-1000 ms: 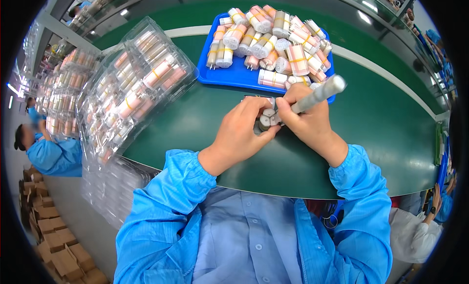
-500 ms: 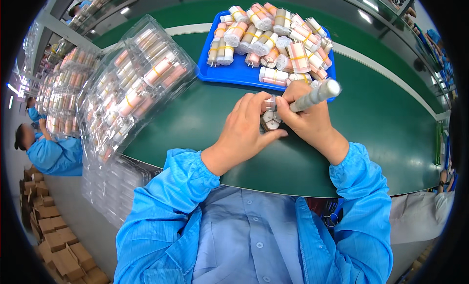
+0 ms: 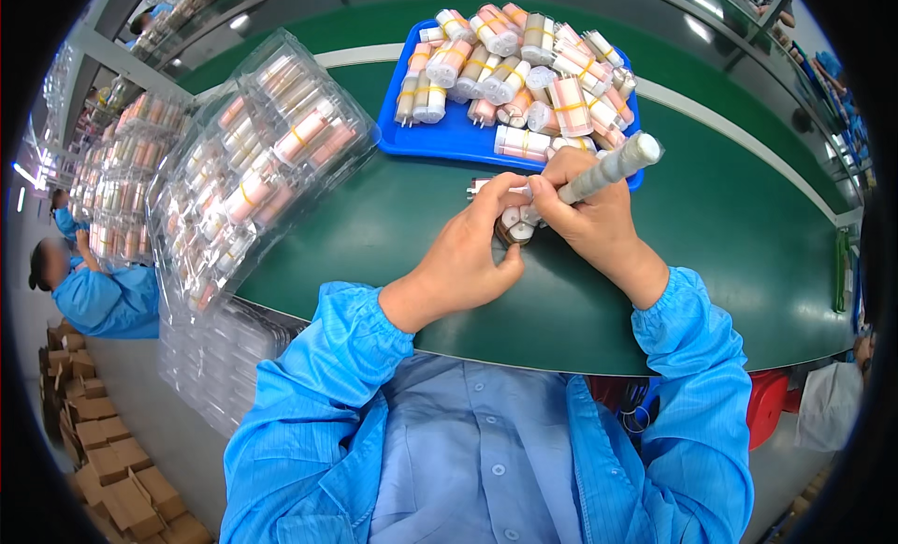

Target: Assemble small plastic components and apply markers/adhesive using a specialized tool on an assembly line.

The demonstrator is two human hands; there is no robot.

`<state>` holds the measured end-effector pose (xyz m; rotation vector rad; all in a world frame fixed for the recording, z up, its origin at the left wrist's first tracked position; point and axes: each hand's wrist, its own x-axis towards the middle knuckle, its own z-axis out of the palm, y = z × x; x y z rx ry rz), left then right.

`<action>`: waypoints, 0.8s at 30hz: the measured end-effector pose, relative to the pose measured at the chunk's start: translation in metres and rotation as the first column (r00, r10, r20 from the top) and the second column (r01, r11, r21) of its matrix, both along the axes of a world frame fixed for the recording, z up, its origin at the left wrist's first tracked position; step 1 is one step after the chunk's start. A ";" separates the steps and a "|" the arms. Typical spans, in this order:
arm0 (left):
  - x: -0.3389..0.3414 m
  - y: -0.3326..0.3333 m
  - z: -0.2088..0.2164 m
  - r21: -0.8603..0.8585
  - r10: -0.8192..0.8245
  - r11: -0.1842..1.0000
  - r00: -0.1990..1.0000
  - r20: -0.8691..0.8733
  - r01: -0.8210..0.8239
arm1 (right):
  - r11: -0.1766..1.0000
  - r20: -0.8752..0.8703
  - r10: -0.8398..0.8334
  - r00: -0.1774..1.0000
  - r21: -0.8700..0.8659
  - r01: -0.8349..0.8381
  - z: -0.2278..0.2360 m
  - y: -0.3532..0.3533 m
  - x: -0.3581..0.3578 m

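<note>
A small bundle of cylinders (image 3: 516, 228) with round white ends sits in my left hand (image 3: 463, 263), thumb on the near side and fingers bent round the far side. Beyond those fingers a pale pink cylinder end (image 3: 479, 186) pokes out; whether it belongs to the bundle I cannot tell. My right hand (image 3: 587, 212) grips a thick, whitish pen-like tool (image 3: 613, 165) with a ribbed, wrapped-looking barrel. The tool slants up to the right, and its lower end points down to the bundle; its tip is hard to make out. Both hands meet above the green table (image 3: 673, 263).
Just beyond my hands, a blue tray (image 3: 449, 149) holds several banded bundles of pink, white and grey-brown cylinders. Clear plastic trays (image 3: 253, 179) of such bundles stand at left. A co-worker in blue (image 3: 108, 296) is farther left, above cardboard boxes (image 3: 122, 478). A red stool (image 3: 765, 408) shows at right.
The bundle and my left fingers have turned, so the pink cylinder end now shows beyond them. The tool's upper end has shifted slightly up and right. At right, the red stool has come into view.
</note>
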<state>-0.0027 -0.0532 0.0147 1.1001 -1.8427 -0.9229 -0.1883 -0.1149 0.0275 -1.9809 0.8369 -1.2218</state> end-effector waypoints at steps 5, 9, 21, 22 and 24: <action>0.001 0.002 -0.003 -0.040 0.123 0.992 0.990 0.070 -0.120 | 0.999 -0.053 -0.004 0.999 -0.035 0.002 -0.002 0.000 0.004; 0.000 -0.004 -0.016 -0.207 0.136 0.971 0.990 0.043 -0.124 | 0.995 0.016 -0.057 0.998 0.082 0.055 -0.005 -0.002 -0.002; 0.170 0.076 0.068 -0.812 0.941 0.323 0.256 0.221 -0.487 | 0.996 0.033 -0.090 0.995 -0.024 0.091 0.014 0.003 -0.004; 0.186 0.077 0.068 -0.781 0.919 0.391 0.255 0.301 -0.487 | 0.996 0.028 -0.080 0.996 -0.025 0.081 0.014 0.004 -0.003; 0.217 0.079 0.066 -0.702 0.853 0.519 0.247 0.459 -0.488 | 0.996 0.021 -0.062 0.998 -0.065 0.063 0.015 0.004 0.000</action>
